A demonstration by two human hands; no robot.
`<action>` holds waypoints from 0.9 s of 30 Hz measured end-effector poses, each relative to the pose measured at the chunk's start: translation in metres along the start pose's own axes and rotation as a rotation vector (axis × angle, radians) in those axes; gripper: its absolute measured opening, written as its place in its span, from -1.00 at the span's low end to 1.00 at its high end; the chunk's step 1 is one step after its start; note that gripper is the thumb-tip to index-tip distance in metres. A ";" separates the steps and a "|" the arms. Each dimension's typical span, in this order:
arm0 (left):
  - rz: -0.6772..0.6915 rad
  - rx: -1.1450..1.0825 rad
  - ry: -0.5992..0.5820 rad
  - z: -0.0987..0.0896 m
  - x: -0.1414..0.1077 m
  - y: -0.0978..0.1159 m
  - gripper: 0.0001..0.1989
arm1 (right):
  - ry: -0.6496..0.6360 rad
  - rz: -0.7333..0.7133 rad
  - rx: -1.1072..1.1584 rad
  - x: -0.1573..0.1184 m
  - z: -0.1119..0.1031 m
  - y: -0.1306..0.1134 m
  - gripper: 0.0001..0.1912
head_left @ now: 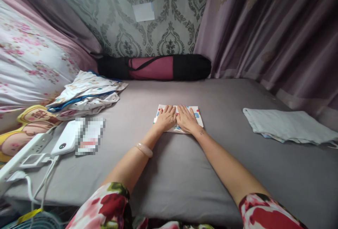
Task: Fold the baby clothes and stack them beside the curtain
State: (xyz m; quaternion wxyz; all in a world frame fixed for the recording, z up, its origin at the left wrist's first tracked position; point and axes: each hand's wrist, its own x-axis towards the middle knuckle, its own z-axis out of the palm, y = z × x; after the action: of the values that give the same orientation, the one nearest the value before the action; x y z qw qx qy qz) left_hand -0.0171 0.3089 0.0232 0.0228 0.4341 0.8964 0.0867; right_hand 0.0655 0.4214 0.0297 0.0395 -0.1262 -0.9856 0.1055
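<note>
A small folded white cloth [196,110] with red and blue printed patches lies flat on the grey bedsheet, straight ahead of me. My left hand [167,118] presses down on its left half, fingers stretched out and pointing away. Beside it my right hand [187,118] rests the same way on the right half, fingers extended. The two hands almost touch at the middle and cover most of the cloth. A pale bangle [144,150] circles my left forearm. Neither hand grips anything.
On the left sit rumpled printed cloths [89,90], a white power bank [69,137], a power strip [34,148] with cables, and a yellow cartoon cushion [29,127]. A folded light-grey cloth [287,125] lies right. A black and maroon bag [155,67] lies along the wall.
</note>
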 end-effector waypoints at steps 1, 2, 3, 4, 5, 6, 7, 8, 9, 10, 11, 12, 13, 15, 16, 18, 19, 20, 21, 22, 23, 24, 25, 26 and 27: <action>0.009 0.004 -0.001 -0.002 0.000 0.001 -0.48 | -0.001 0.000 -0.002 0.000 0.000 0.000 -0.39; 0.018 0.009 0.002 -0.004 -0.001 0.002 -0.48 | -0.003 0.001 -0.002 0.000 -0.001 0.000 -0.39; 0.024 0.012 0.008 -0.006 -0.001 0.003 -0.49 | -0.005 0.001 -0.001 0.000 -0.001 0.000 -0.39; 0.026 0.013 0.016 -0.008 -0.001 0.004 -0.50 | -0.008 0.000 0.003 0.000 -0.001 0.000 -0.39; 0.023 0.011 0.027 -0.009 -0.001 0.005 -0.50 | -0.011 -0.001 0.009 0.000 -0.001 0.001 -0.39; 0.013 0.007 0.039 -0.009 -0.001 0.006 -0.51 | -0.014 0.000 0.015 0.001 -0.001 0.001 -0.39; 0.001 0.003 0.051 -0.009 -0.001 0.007 -0.51 | -0.016 0.000 0.020 0.001 -0.001 0.001 -0.39; -0.012 0.001 0.064 -0.009 -0.001 0.008 -0.51 | -0.018 0.001 0.023 0.001 -0.001 0.002 -0.39; -0.023 0.001 0.080 -0.008 0.000 0.009 -0.52 | -0.019 0.002 0.025 0.001 -0.001 0.002 -0.39; -0.034 0.004 0.096 -0.007 0.001 0.010 -0.53 | -0.019 0.003 0.025 0.001 -0.001 0.003 -0.39; -0.044 0.008 0.111 -0.006 0.001 0.010 -0.54 | -0.020 0.005 0.024 0.001 -0.001 0.003 -0.39; -0.054 0.012 0.123 -0.004 0.002 0.010 -0.55 | -0.021 0.008 0.024 0.001 -0.001 0.003 -0.39; -0.061 0.015 0.133 -0.003 0.003 0.010 -0.56 | -0.021 0.009 0.024 0.001 -0.001 0.003 -0.39; -0.069 0.013 0.150 0.000 0.004 0.010 -0.57 | -0.019 0.007 0.025 0.001 -0.001 0.003 -0.39; -0.067 0.010 0.160 0.001 0.004 0.010 -0.57 | -0.018 0.003 0.028 0.001 -0.001 0.003 -0.39; -0.059 0.003 0.181 0.002 0.003 0.010 -0.57 | -0.009 -0.005 0.039 0.000 -0.001 0.003 -0.40; -0.055 -0.002 0.187 0.002 0.002 0.010 -0.57 | -0.005 -0.008 0.047 -0.001 -0.001 0.003 -0.40; -0.052 -0.008 0.193 0.002 0.001 0.010 -0.58 | 0.000 -0.007 0.054 -0.001 -0.002 0.003 -0.40; -0.051 -0.014 0.200 0.001 0.000 0.010 -0.58 | 0.009 -0.003 0.059 -0.002 -0.003 0.004 -0.40; -0.051 -0.020 0.210 0.000 -0.001 0.010 -0.58 | 0.023 0.003 0.059 -0.003 -0.004 0.004 -0.40; -0.055 -0.025 0.226 -0.001 -0.002 0.010 -0.58 | 0.043 0.013 0.055 -0.004 -0.005 0.006 -0.40; -0.061 -0.028 0.247 -0.002 -0.004 0.010 -0.58 | 0.066 0.026 0.046 -0.004 -0.007 0.007 -0.40; -0.067 -0.029 0.270 -0.003 -0.005 0.009 -0.57 | 0.091 0.041 0.035 -0.005 -0.008 0.009 -0.40; -0.076 -0.029 0.292 -0.003 -0.006 0.009 -0.55 | 0.113 0.056 0.022 -0.005 -0.009 0.011 -0.40; -0.086 -0.029 0.310 -0.003 -0.006 0.008 -0.54 | 0.128 0.069 0.011 -0.005 -0.009 0.013 -0.39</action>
State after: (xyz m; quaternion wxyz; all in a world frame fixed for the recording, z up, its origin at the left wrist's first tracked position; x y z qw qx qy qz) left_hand -0.0072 0.3087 0.0272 -0.1058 0.3762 0.9056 0.1647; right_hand 0.0746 0.4345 0.0352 0.0993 -0.1662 -0.9756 0.1038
